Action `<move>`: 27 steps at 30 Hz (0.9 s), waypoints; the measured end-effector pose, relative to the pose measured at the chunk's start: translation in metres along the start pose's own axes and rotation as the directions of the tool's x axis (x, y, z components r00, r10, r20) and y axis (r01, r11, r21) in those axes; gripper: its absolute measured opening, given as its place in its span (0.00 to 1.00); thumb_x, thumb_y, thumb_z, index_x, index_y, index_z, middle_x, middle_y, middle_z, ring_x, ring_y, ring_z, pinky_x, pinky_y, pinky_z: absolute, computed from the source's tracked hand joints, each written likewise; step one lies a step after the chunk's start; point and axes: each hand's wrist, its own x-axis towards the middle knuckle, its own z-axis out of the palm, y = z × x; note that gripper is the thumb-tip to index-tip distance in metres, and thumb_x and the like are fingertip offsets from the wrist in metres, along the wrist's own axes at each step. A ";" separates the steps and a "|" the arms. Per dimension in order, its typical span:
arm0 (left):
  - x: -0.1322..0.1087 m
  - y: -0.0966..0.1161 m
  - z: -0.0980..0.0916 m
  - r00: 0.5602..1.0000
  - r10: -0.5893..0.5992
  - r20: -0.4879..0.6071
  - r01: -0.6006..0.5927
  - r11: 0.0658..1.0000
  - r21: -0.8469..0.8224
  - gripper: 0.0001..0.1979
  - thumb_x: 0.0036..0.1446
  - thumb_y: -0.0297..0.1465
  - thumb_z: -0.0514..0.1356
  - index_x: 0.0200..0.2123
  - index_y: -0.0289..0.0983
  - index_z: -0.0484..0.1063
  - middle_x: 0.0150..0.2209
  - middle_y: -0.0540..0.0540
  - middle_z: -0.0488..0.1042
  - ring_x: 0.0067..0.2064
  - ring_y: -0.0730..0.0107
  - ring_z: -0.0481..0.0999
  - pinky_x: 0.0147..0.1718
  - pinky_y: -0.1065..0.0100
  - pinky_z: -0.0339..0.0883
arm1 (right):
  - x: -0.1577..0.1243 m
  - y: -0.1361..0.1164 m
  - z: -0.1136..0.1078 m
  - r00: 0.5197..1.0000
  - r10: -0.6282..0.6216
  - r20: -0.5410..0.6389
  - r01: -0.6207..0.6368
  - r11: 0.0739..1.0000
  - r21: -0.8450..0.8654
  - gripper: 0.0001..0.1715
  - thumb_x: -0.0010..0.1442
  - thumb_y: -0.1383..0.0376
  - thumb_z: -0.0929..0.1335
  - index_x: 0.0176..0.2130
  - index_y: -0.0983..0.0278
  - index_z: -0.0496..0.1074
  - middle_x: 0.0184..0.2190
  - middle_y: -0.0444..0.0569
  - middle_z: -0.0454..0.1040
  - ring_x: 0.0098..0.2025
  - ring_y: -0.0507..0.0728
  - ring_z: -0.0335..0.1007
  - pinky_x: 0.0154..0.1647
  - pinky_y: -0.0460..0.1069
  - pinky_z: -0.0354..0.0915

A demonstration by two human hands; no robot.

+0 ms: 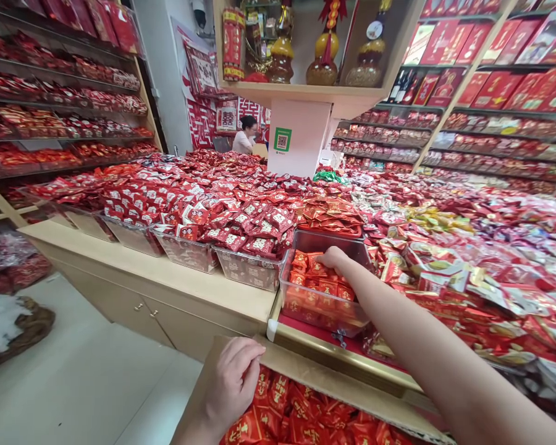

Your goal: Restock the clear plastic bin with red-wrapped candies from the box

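Observation:
An open cardboard box (338, 378) full of red-and-gold wrapped candy packets (301, 411) is at the bottom. My left hand (234, 380) is closed over the box's far left edge, fingers curled. My right hand (336, 259) reaches into a clear plastic bin (327, 312) on the counter, which is partly filled with similar red packets (327, 285). Its back and thumb side show against the packets at the bin's far side. The fingertips are hidden, so I cannot tell whether it holds one.
To the left, clear bins (254, 267) of dark red packets line the wooden counter (176, 272). Heaped packets (467, 278) spread right. A white pillar (301, 139) bears a display shelf (306, 93) with bottles. Behind, a person (245, 136) sits. Stocked shelves (60, 93) flank the room.

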 end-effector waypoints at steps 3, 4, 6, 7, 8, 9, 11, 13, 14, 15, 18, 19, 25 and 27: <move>0.001 0.000 0.000 1.000 0.006 0.011 -0.006 1.000 0.002 0.10 0.54 0.20 0.52 0.34 0.38 0.69 0.30 0.47 0.72 0.33 0.71 0.72 0.32 0.69 0.68 | 0.009 0.000 0.001 0.990 0.139 0.006 -0.136 0.953 0.271 0.08 0.53 0.66 0.67 0.27 0.71 0.69 0.08 0.39 0.59 0.12 0.48 0.60 0.15 0.42 0.61; 0.001 0.000 0.000 1.000 0.006 0.016 -0.006 1.000 0.002 0.10 0.53 0.20 0.52 0.34 0.37 0.69 0.30 0.47 0.72 0.33 0.71 0.72 0.32 0.69 0.68 | 0.011 0.000 0.001 0.988 0.156 0.013 -0.153 0.939 0.308 0.07 0.53 0.66 0.67 0.29 0.71 0.68 0.09 0.38 0.60 0.12 0.47 0.60 0.16 0.42 0.62; 0.001 0.001 0.001 1.000 0.005 0.024 -0.005 1.000 0.002 0.10 0.53 0.20 0.52 0.34 0.37 0.69 0.30 0.47 0.72 0.33 0.70 0.72 0.32 0.68 0.68 | 0.012 0.001 0.001 0.987 0.161 0.009 -0.155 0.931 0.331 0.08 0.53 0.66 0.68 0.33 0.71 0.68 0.10 0.38 0.61 0.13 0.48 0.62 0.18 0.43 0.65; 0.001 0.001 0.001 1.000 0.006 0.026 -0.006 1.000 0.002 0.10 0.54 0.20 0.52 0.34 0.37 0.69 0.30 0.47 0.72 0.33 0.70 0.72 0.32 0.68 0.68 | 0.012 0.001 0.001 0.989 0.151 0.001 -0.143 0.938 0.315 0.10 0.52 0.66 0.68 0.33 0.71 0.68 0.11 0.39 0.62 0.14 0.49 0.63 0.19 0.43 0.65; 0.001 0.001 0.001 1.000 0.006 0.028 -0.006 1.000 0.002 0.10 0.54 0.20 0.51 0.35 0.37 0.69 0.30 0.47 0.72 0.33 0.70 0.72 0.32 0.68 0.67 | 0.011 0.001 0.001 0.992 0.125 -0.015 -0.116 0.955 0.273 0.10 0.52 0.65 0.69 0.32 0.71 0.68 0.11 0.40 0.63 0.15 0.50 0.65 0.19 0.44 0.66; 0.001 0.001 0.000 1.000 0.007 0.029 -0.007 1.000 0.002 0.10 0.54 0.20 0.51 0.35 0.37 0.69 0.31 0.47 0.72 0.33 0.70 0.71 0.33 0.68 0.67 | 0.010 0.001 0.000 0.996 0.082 -0.036 -0.073 0.976 0.205 0.10 0.52 0.65 0.69 0.31 0.72 0.69 0.11 0.43 0.65 0.16 0.51 0.66 0.20 0.44 0.66; 0.000 0.001 0.000 0.999 0.009 0.036 -0.009 1.000 0.001 0.10 0.54 0.19 0.52 0.35 0.37 0.69 0.31 0.47 0.72 0.33 0.70 0.71 0.33 0.68 0.67 | 0.008 0.001 -0.002 0.997 -0.040 -0.070 0.042 0.999 0.020 0.12 0.53 0.63 0.67 0.27 0.71 0.70 0.13 0.48 0.68 0.19 0.53 0.68 0.25 0.45 0.66; 0.000 0.001 0.000 0.999 0.012 0.041 -0.012 1.000 0.001 0.10 0.53 0.19 0.52 0.35 0.37 0.69 0.31 0.47 0.72 0.34 0.70 0.71 0.33 0.68 0.67 | 0.007 0.002 -0.003 0.984 -0.155 -0.084 0.142 0.979 -0.147 0.15 0.55 0.62 0.65 0.23 0.71 0.70 0.16 0.52 0.70 0.24 0.55 0.71 0.31 0.46 0.66; 0.000 0.001 0.000 0.999 0.014 0.043 -0.014 1.000 0.002 0.11 0.53 0.19 0.52 0.35 0.37 0.69 0.31 0.47 0.72 0.34 0.70 0.71 0.33 0.68 0.67 | 0.006 0.002 -0.004 0.976 -0.193 -0.096 0.170 0.963 -0.211 0.16 0.55 0.61 0.65 0.23 0.70 0.70 0.18 0.55 0.72 0.27 0.56 0.72 0.33 0.47 0.66; -0.001 0.001 0.000 0.999 0.014 0.043 -0.014 1.000 0.005 0.11 0.53 0.19 0.52 0.35 0.37 0.69 0.31 0.47 0.72 0.34 0.70 0.71 0.33 0.68 0.67 | 0.005 0.001 -0.004 0.969 -0.220 -0.110 0.185 0.946 -0.265 0.16 0.54 0.60 0.65 0.23 0.70 0.71 0.21 0.57 0.73 0.31 0.58 0.72 0.35 0.48 0.65; -0.001 0.001 0.000 0.999 0.005 0.045 -0.005 1.000 0.012 0.11 0.53 0.20 0.52 0.35 0.38 0.69 0.31 0.47 0.72 0.34 0.70 0.71 0.33 0.67 0.67 | -0.001 0.000 -0.004 0.949 -0.275 -0.155 0.207 0.913 -0.352 0.12 0.52 0.62 0.67 0.28 0.70 0.73 0.31 0.59 0.75 0.38 0.60 0.71 0.38 0.48 0.64; -0.002 0.001 0.000 0.999 0.001 0.048 -0.001 1.000 0.014 0.11 0.53 0.20 0.52 0.35 0.37 0.69 0.31 0.47 0.72 0.34 0.70 0.71 0.33 0.67 0.67 | -0.004 0.000 -0.004 0.942 -0.297 -0.157 0.226 0.906 -0.358 0.10 0.51 0.64 0.67 0.30 0.69 0.73 0.33 0.58 0.76 0.39 0.59 0.71 0.38 0.47 0.63; 0.000 0.002 0.000 0.999 0.005 0.044 -0.006 1.000 0.028 0.10 0.53 0.20 0.52 0.34 0.37 0.70 0.30 0.47 0.72 0.33 0.70 0.71 0.33 0.68 0.67 | -0.019 -0.001 -0.003 0.927 -0.375 -0.015 0.342 0.861 -0.377 0.08 0.51 0.69 0.65 0.32 0.67 0.74 0.34 0.54 0.76 0.38 0.57 0.71 0.38 0.45 0.62; 0.000 0.002 0.000 0.999 0.010 0.038 -0.011 0.999 0.033 0.10 0.53 0.20 0.52 0.34 0.37 0.70 0.30 0.47 0.72 0.33 0.70 0.71 0.33 0.68 0.67 | -0.022 -0.002 -0.003 0.923 -0.382 0.041 0.366 0.842 -0.395 0.09 0.48 0.68 0.68 0.33 0.67 0.74 0.36 0.54 0.75 0.40 0.58 0.70 0.39 0.46 0.62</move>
